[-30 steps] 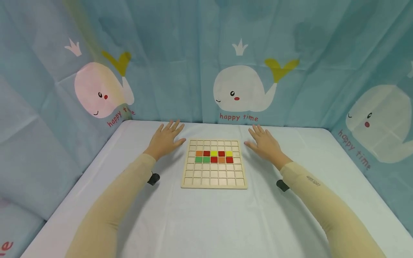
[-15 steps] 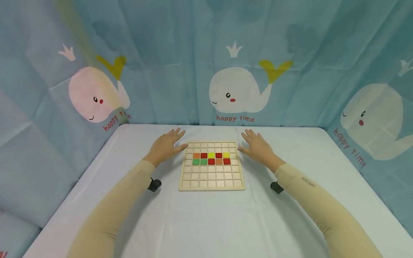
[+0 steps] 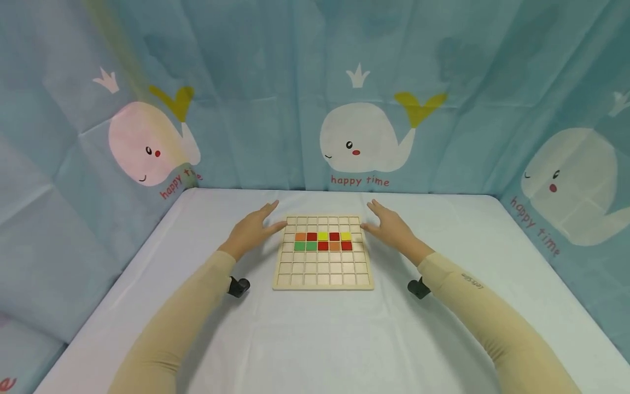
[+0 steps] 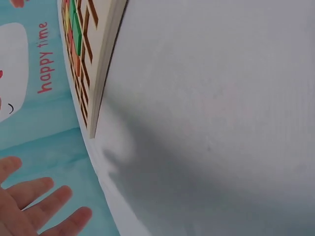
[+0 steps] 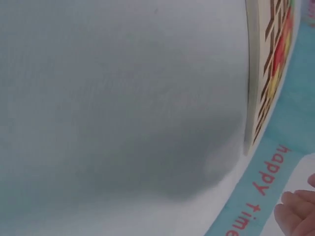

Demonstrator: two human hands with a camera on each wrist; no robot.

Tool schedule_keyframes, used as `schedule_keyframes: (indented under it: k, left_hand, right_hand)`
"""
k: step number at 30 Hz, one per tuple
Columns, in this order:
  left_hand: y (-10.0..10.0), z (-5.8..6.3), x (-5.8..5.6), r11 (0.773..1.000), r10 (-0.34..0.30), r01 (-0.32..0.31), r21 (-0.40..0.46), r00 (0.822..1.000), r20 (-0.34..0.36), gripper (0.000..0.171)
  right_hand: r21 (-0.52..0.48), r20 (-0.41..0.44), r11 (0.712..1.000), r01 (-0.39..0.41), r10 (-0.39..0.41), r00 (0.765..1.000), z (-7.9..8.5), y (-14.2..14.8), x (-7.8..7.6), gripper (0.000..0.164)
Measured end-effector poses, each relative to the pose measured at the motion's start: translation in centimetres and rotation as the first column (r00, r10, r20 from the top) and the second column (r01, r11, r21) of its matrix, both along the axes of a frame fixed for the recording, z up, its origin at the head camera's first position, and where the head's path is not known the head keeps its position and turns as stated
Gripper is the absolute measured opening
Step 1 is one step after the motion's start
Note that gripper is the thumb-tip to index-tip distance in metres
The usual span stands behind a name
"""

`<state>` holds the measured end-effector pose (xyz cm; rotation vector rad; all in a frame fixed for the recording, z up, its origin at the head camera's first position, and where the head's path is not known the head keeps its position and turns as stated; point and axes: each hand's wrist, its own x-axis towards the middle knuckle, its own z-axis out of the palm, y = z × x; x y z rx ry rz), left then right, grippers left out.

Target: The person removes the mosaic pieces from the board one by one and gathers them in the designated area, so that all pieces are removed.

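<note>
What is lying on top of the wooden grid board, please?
On the wooden grid board lie ten tiles in two rows: red, yellow, orange and green. The surface beneath them is covered.

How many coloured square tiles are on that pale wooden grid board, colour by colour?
Red square tiles: 4
Orange square tiles: 2
Yellow square tiles: 2
Green square tiles: 2
Total on the pale wooden grid board: 10

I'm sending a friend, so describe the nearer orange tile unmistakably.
On the white table lies a wooden grid board. It bears two rows of coloured tiles. In the nearer row, the only orange tile sits between two red tiles.
</note>
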<state>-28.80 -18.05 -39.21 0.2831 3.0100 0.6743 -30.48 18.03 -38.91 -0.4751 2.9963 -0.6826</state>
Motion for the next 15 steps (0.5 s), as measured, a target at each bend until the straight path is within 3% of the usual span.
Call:
schedule_keyframes:
  k: [6,15]
  left_hand:
    - [0.1,-0.5,-0.1,0.988,0.075,-0.089,0.127,0.991,0.112,0.095]
    - [0.1,-1.5,-0.2,0.925,0.106,-0.164,0.344,0.978,0.180,0.100]
  right_hand:
    - [-0.094,0.031,0.995,0.028,-0.025,0.999,-0.3,-0.2,0.4,0.073]
    - [-0.204,0.060,0.978,0.043,-0.031,0.998,-0.5,-1.3,0.5,0.066]
